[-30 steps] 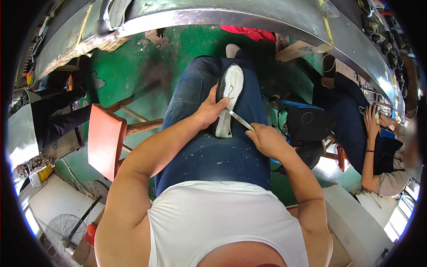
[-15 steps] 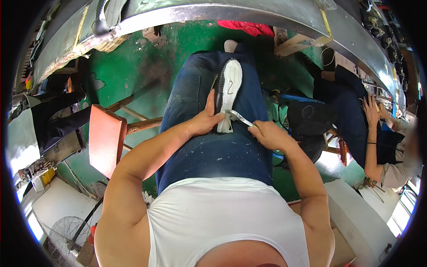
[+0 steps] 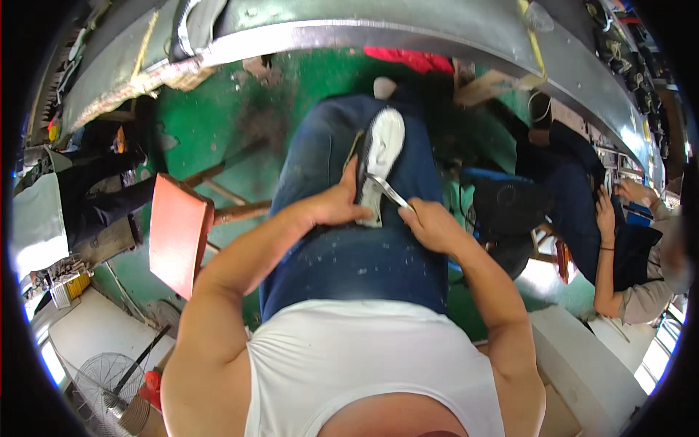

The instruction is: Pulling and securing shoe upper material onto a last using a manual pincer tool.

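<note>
A shoe [image 3: 384, 142] lies bottom up along my thighs, its pale underside facing me and a dark upper edge showing on its left side. My left hand [image 3: 341, 204] grips the heel end from the left, one finger stretched along the side. In my right hand [image 3: 433, 226] is the handle of a silver metal hand tool with a curved head [image 3: 392, 192], pincer-like in shape. The tool's head touches the left edge of the shoe near its middle; its exact bite is too small to make out.
A metal-edged workbench [image 3: 349, 33] crosses ahead of my knees, with a red cloth [image 3: 415, 58] below it. An orange-red stool [image 3: 178, 234] stands left. A wire fan [image 3: 105, 390] is at lower left. Another person's hand [image 3: 606, 218] is at work on the right.
The tool's head has moved from the right part of the heel area to the left edge, nearer the shoe's middle. My right hand has shifted slightly left. The view has tilted a little.
</note>
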`<control>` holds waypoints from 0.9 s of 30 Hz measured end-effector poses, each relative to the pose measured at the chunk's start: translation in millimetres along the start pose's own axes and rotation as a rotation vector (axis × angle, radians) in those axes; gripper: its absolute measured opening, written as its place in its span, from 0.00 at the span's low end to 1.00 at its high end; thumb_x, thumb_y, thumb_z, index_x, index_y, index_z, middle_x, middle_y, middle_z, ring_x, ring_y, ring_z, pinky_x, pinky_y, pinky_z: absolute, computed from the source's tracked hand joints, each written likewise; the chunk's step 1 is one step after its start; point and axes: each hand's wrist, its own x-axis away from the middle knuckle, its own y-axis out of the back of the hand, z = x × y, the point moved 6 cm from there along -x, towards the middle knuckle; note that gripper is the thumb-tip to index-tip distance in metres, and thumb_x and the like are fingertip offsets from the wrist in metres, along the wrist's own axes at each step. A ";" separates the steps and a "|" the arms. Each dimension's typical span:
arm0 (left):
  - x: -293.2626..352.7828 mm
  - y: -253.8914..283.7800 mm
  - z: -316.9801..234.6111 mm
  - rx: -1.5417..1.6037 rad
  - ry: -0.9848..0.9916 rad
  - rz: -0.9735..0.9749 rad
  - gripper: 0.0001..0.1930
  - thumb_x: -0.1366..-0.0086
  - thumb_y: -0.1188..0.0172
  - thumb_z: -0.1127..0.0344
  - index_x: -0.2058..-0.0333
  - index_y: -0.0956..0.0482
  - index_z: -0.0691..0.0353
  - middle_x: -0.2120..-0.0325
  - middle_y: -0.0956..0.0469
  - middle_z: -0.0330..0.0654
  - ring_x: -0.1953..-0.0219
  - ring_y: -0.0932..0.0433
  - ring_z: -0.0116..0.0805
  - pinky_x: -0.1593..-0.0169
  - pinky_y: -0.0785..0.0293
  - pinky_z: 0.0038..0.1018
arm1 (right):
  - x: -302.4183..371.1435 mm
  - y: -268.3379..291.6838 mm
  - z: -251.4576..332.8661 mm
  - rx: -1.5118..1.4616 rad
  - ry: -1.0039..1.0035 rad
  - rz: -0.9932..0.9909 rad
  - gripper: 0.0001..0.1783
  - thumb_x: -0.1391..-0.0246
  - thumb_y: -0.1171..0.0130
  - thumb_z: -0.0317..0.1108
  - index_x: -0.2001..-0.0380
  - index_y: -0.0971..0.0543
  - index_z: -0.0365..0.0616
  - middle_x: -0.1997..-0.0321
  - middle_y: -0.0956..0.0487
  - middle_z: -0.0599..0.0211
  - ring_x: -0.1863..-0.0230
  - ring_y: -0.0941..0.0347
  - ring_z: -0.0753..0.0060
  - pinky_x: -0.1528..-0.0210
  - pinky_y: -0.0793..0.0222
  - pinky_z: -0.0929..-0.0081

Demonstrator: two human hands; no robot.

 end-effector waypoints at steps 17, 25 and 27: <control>-28.5 239.5 -253.5 0.009 -0.262 -0.510 0.39 0.34 0.37 0.45 0.38 0.33 0.74 0.52 0.20 0.50 0.53 0.22 0.33 0.49 0.24 0.31 | -5.9 -20.3 -71.5 -0.965 -0.182 0.022 0.28 0.27 0.62 0.53 0.54 0.25 0.36 0.64 0.17 0.62 0.69 0.21 0.74 0.75 0.31 0.81; -186.0 364.0 -374.9 -1.653 -0.385 -0.736 0.27 0.33 0.41 0.50 0.44 0.28 0.64 0.50 0.22 0.51 0.44 0.26 0.51 0.40 0.34 0.47 | -22.2 -6.2 -63.3 -1.020 -0.221 0.162 0.32 0.27 0.65 0.55 0.53 0.25 0.34 0.61 0.18 0.57 0.67 0.20 0.72 0.77 0.33 0.83; -217.6 377.8 -346.9 -1.941 -0.332 -0.771 0.31 0.31 0.46 0.46 0.37 0.32 0.61 0.38 0.31 0.47 0.31 0.40 0.47 0.32 0.45 0.49 | -21.9 -6.7 -64.4 -1.078 -0.262 0.186 0.29 0.26 0.66 0.51 0.51 0.26 0.34 0.59 0.18 0.56 0.66 0.19 0.70 0.78 0.33 0.82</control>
